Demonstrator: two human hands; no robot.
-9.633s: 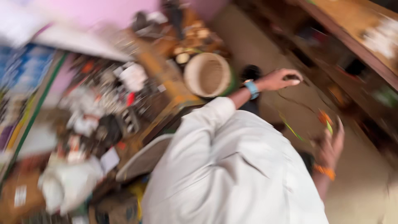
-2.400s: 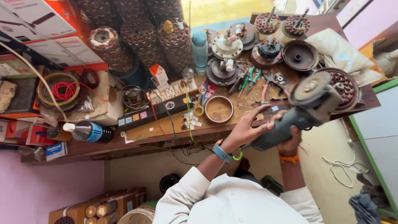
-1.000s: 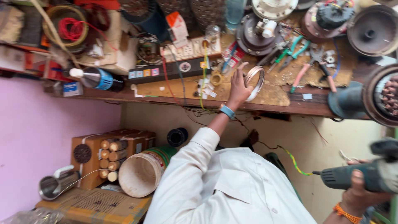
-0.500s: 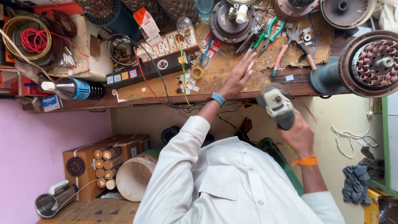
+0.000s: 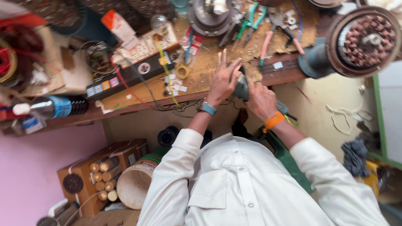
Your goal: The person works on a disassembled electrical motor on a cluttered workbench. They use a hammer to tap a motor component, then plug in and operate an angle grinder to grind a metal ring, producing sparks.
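I am at a cluttered wooden workbench (image 5: 201,86). My right hand (image 5: 258,99), with an orange band on the wrist, grips the body of a grey-green angle grinder (image 5: 241,88) just over the bench's front edge. My left hand (image 5: 224,80), with a blue watch on the wrist, lies flat against the grinder's head with its fingers spread and pointing up. The grinder's front end is hidden between the two hands. Its cord (image 5: 289,115) trails off behind my right wrist.
A large round motor winding (image 5: 362,39) sits at the bench's right end. Pliers (image 5: 251,21), a black power strip (image 5: 125,75), a yellow tape ring (image 5: 182,72) and a bottle (image 5: 50,108) lie on the bench. Below stand a white bucket (image 5: 136,188) and a wooden box (image 5: 100,169).
My right hand brought the grinder up from below the bench edge to my left hand. My left hand left the bench top and now rests on the grinder's head.
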